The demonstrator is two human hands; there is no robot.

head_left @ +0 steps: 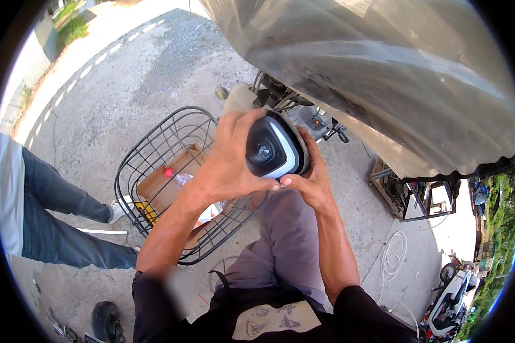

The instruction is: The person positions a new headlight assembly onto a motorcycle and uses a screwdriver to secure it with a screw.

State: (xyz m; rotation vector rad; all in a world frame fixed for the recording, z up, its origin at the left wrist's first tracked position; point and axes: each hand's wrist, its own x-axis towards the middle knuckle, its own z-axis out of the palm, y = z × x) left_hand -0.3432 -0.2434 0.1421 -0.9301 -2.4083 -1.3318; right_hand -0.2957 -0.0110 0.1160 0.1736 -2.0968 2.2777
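Observation:
Between my hands is a black rounded lamp unit [264, 147] with a round lens and a curved white trim, above the front of a parked scooter [317, 121]. My left hand [229, 154] is closed around its left side, the thumb along the bottom edge. My right hand [309, 177] grips its right side, the thumb below. A translucent beige panel [239, 100] shows just behind my left fingers. Left of and below the lamp is a wire basket [130, 171] holding a cardboard box [154, 184], a clear bottle with a red cap [181, 179] and a yellow item [146, 212].
A person in jeans [51, 211] stands at the left. A large translucent cover [377, 74] overhangs the upper right. A metal rack with parts [412, 200] sits at the right, with a coiled white hose [392, 257] on the concrete below it and another scooter [449, 300] farther down.

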